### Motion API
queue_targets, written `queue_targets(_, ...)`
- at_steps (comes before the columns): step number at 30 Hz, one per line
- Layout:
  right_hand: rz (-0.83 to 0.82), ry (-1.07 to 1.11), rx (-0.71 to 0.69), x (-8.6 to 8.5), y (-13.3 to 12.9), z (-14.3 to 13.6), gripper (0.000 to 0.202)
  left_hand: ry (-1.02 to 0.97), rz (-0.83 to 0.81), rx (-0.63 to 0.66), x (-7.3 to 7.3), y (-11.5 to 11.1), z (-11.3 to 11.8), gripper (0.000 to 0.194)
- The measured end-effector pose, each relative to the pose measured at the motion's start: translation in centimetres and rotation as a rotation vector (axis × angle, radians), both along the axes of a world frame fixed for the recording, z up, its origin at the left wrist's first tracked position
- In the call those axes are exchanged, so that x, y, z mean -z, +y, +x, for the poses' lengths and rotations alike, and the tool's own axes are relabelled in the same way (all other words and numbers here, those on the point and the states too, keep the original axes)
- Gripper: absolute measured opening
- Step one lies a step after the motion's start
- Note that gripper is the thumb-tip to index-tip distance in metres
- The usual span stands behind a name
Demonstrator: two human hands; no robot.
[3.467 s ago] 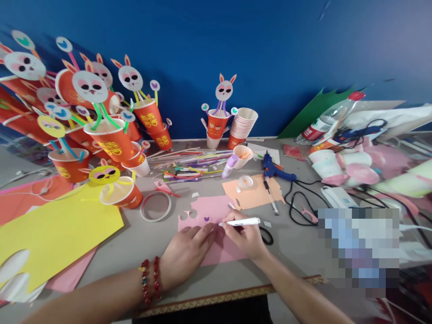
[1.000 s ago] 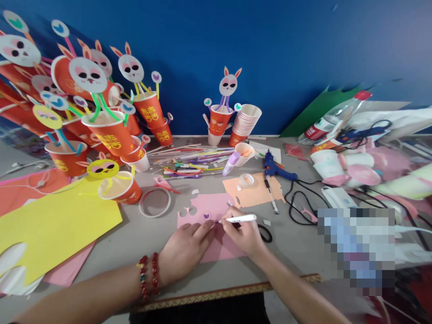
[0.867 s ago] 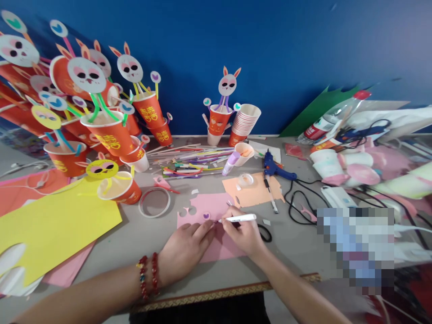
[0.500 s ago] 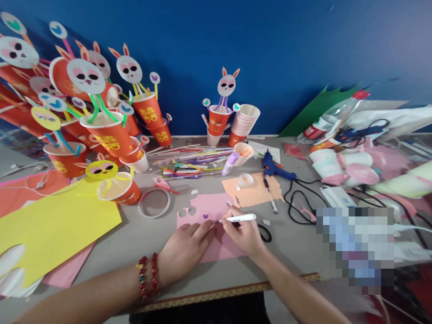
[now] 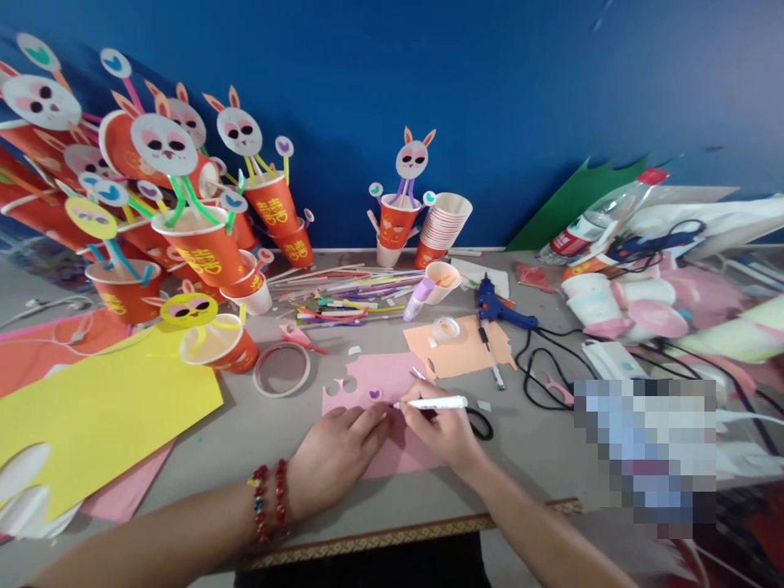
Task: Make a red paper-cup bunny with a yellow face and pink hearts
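Observation:
A white marker point(image 5: 438, 403) is pinched in my right hand point(image 5: 444, 429), its tip pointing left and low over the pink paper point(image 5: 361, 371). My left hand point(image 5: 343, 445) lies on the same paper with its fingers stretched out, their tips beside the marker's tip. What is under those fingertips is hidden; a bit of dark purple shows there. Just above them rests a small round disc point(image 5: 375, 394) bearing a purple heart-like mark. Round holes are cut in the paper's left side. The handle of black scissors point(image 5: 481, 423) sticks out right of my right hand.
Orange cups point(image 5: 208, 261) with rabbit-face figures crowd the left. A tape roll point(image 5: 282, 370), yellow paper point(image 5: 122, 416), pipe cleaners point(image 5: 349, 286), a purple glue stick point(image 5: 418, 299), orange paper point(image 5: 471, 355) and a blue glue gun point(image 5: 502, 306) surround the pink paper. Cables lie right.
The camera view has shifted slightly. My right hand's marker has tilted a little flatter, its tip still beside my left fingertips. My left hand stays in place on the paper.

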State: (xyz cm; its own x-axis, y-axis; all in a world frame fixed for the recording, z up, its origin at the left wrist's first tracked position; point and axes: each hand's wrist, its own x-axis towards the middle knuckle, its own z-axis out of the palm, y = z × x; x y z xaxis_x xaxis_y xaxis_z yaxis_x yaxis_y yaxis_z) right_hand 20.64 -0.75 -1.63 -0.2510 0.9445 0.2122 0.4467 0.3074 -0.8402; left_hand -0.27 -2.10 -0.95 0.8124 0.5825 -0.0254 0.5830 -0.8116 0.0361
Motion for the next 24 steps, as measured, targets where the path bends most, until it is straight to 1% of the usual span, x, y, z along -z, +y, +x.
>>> queue_targets(9,-0.014,-0.022,-0.03,-0.02,0.13,0.01,0.018,-0.011,0.006,-0.024,0.33,-0.19,-0.07,0.041)
queue_targets(14,-0.027,-0.026,-0.049,-0.11,0.14,0.0,0.018,-0.024,0.003,-0.029,0.27,-0.22,-0.07,0.04)
queue_targets(24,-0.034,-0.054,-0.062,0.39,0.16,0.08,0.017,-0.028,0.013,-0.018,0.28,-0.13,-0.02,0.042)
